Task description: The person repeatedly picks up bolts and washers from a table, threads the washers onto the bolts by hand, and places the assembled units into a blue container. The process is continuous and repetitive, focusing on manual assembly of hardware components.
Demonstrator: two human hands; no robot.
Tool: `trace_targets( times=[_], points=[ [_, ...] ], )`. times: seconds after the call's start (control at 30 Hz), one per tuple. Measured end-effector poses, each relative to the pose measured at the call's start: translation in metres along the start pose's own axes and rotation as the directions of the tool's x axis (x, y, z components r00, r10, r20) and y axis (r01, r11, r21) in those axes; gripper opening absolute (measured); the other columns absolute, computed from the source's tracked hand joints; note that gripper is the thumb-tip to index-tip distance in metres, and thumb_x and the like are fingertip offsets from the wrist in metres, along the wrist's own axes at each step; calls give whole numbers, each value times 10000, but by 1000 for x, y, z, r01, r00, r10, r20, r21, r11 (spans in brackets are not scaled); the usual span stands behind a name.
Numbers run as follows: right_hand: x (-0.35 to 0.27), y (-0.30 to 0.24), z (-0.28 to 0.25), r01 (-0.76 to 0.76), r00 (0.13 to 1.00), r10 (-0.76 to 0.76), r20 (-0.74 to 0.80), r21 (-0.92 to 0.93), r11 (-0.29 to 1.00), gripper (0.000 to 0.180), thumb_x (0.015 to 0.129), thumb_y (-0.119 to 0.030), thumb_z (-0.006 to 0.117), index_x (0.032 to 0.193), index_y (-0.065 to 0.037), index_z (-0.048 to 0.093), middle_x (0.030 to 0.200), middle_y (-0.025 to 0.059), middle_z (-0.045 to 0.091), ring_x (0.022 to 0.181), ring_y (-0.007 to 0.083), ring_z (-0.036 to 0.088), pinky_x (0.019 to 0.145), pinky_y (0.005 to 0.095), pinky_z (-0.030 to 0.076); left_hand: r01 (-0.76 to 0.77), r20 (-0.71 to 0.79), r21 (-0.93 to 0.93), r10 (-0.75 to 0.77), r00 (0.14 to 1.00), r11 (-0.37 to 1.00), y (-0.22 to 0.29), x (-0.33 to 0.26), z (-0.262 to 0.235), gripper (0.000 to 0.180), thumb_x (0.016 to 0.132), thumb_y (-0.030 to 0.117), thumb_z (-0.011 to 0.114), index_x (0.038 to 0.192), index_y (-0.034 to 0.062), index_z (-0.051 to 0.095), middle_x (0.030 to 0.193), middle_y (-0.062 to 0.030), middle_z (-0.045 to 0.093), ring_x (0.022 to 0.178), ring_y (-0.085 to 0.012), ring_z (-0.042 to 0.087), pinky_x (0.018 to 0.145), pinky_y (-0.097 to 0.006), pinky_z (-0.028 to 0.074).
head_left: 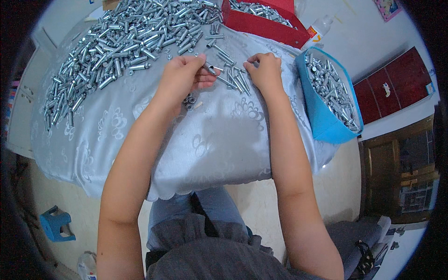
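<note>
A table draped in a pale patterned cloth (pixel 205 144) was pretty much taken over by a huge heap of shiny metal sleeves (pixel 126 42) spread across its far left side. A blue bin (pixel 322 116) full of finished-looking pieces was parked at the right edge, and a red tray (pixel 266 23) with more of them was set at the far side. A small row of loose bolts (pixel 233 77) was laid out between the hands. One metal sleeve (pixel 209 69) was pinched in the curled fingers of the left hand (pixel 184 77), while the right hand (pixel 263 70) was rested on the cloth with fingertips bent onto the loose bolts; whether anything was actually gripped there couldn't be told. Looked like the fitting step was in hand, so a bolt would probably need to be picked and lined up with the sleeve's open end.
</note>
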State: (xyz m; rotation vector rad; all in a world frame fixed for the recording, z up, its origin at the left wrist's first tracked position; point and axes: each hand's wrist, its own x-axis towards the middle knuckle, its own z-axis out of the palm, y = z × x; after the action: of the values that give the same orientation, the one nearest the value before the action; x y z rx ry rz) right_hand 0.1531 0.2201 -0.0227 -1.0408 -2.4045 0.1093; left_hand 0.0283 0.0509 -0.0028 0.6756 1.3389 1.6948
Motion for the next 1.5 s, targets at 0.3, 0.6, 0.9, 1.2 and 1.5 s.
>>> trace_targets(
  times=[0.3,0.6,0.9,1.2,1.5],
  points=[
    [-10,-38,-23,-80,946,-251,203,901,427,134,733,-66,622,846,-2,589,812,58,608,723,125,572,668,227,447,-74,-109,-97,64,992,993,-3,2,-2,302,867,235,442,795,-39,546,786,-123,609,667,-133,584,616,-233,498],
    [-27,-62,-36,-16,905,-378,197,902,432,151,727,-70,634,865,-15,611,824,46,612,734,89,548,658,207,433,-94,-100,-116,83,991,989,-5,4,-5,308,863,221,455,810,-71,538,768,-140,591,677,-168,598,632,-251,510],
    [-28,-64,-34,41,972,-227,62,906,421,146,720,-73,637,855,-23,613,797,29,583,686,77,520,618,204,422,-63,-35,-132,59,998,989,-1,0,-2,282,860,230,465,841,-44,533,775,-117,597,677,-155,598,642,-247,509],
    [-25,-60,-26,217,964,-249,-92,812,542,165,719,-47,633,877,-11,601,826,42,584,714,92,554,623,207,442,21,58,-150,-13,998,988,4,-5,-1,276,862,225,459,907,-38,527,841,-120,604,724,-156,597,665,-255,503],
    [-31,-72,-35,40,999,-10,-39,923,382,169,718,-16,637,880,16,597,809,55,608,724,87,562,646,197,446,278,311,-396,-157,937,875,-7,-2,-1,253,875,270,427,874,27,495,739,-78,560,665,-142,543,634,-279,459]
  ],
)
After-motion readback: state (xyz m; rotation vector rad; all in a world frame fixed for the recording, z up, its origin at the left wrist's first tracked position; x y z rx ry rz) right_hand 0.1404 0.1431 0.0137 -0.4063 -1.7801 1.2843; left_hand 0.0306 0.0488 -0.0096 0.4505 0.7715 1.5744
